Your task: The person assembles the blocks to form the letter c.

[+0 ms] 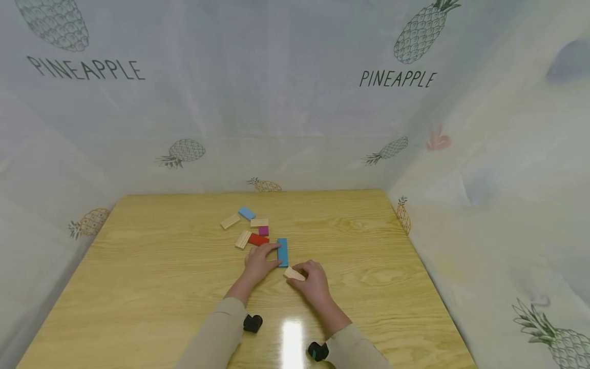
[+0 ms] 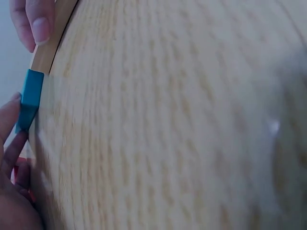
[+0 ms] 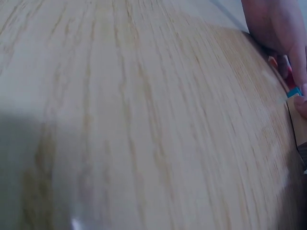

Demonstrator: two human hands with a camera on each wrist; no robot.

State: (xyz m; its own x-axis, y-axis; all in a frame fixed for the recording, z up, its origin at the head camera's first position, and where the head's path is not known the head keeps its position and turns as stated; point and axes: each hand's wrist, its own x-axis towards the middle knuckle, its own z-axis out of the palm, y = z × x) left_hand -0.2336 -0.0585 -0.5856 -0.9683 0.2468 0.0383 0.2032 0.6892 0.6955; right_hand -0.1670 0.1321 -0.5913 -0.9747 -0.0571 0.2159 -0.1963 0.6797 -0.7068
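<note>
A long blue block (image 1: 282, 252) lies on the table, its long side pointing away from me. My left hand (image 1: 259, 264) holds it from the left with thumb and index finger; in the left wrist view a finger and the thumb meet the blue block (image 2: 30, 98). My right hand (image 1: 315, 283) pinches a plain wooden block (image 1: 294, 274) between thumb and fingers, close to the blue block's near end. In the left wrist view the plain block (image 2: 47, 53) appears end to end with the blue one. A red block (image 1: 258, 239) sits just beyond my left hand.
Behind the left hand lie plain wooden blocks, one (image 1: 230, 222) at the left, a grooved-looking one (image 1: 243, 240) beside the red block, and another (image 1: 259, 222) by a purple block (image 1: 264, 231). A light blue block (image 1: 246, 213) is farthest back. Pineapple-print sheeting (image 1: 286, 102) surrounds the wooden table (image 1: 369, 266).
</note>
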